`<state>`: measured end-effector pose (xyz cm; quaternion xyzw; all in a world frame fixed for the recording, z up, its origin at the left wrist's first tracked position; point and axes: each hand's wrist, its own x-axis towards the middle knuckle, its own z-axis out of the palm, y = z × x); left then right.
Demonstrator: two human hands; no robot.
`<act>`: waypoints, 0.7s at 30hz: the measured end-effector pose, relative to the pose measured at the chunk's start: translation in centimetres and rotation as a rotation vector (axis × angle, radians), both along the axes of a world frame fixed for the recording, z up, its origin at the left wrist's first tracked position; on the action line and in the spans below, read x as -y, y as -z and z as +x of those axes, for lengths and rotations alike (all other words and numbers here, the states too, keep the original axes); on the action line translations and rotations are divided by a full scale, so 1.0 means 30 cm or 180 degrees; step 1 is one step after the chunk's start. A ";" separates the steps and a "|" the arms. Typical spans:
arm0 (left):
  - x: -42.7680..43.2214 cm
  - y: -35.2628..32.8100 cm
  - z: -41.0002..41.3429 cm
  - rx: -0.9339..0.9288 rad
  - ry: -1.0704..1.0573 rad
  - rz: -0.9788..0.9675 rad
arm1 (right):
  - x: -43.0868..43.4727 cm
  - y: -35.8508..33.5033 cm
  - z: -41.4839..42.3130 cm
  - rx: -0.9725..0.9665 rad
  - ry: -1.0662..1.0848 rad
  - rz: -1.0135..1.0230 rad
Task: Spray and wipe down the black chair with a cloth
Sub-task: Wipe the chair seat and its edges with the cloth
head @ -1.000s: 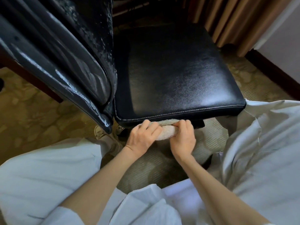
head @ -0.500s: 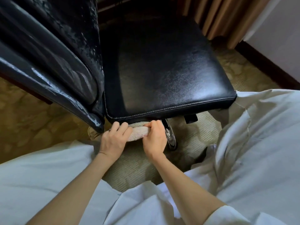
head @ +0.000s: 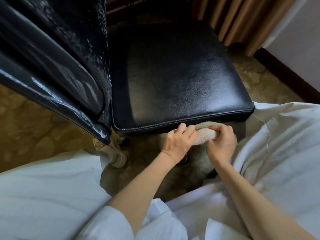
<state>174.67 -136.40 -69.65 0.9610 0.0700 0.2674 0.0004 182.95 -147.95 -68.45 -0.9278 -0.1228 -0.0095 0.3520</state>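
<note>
One chair: black, glossy, flecked white on its back. One cloth: beige, rolled, pressed up under the chair's near edge. Two hands: your left hand curls round the cloth's left end, and your right hand clasps its right end. One curtain: tan, beyond the chair.

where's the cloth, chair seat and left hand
cloth (head: 205, 138), head view, rolled middle
chair seat (head: 173, 80), head view, cushion top
left hand (head: 180, 142), head view, back of hand
</note>
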 end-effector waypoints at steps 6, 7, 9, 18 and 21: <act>-0.195 -0.026 -0.272 -0.0148 -0.0191 0.0340 | -0.201 0.009 -0.245 -0.0323 -0.0339 -0.0066; -0.228 -0.035 -0.324 -0.0214 -0.0285 0.0413 | -0.240 0.007 -0.297 -0.0422 -0.0373 0.0000; -0.281 -0.063 -0.410 -0.0381 -0.0486 0.0500 | -0.306 -0.004 -0.382 -0.0565 -0.0521 0.0110; -0.249 -0.158 -0.377 -0.0479 -0.0718 0.0086 | -0.276 -0.076 -0.315 -0.0055 -0.0866 0.0265; -0.180 -0.192 -0.224 -0.0530 -0.0459 0.0118 | -0.194 -0.096 -0.187 -0.0080 -0.0508 0.0102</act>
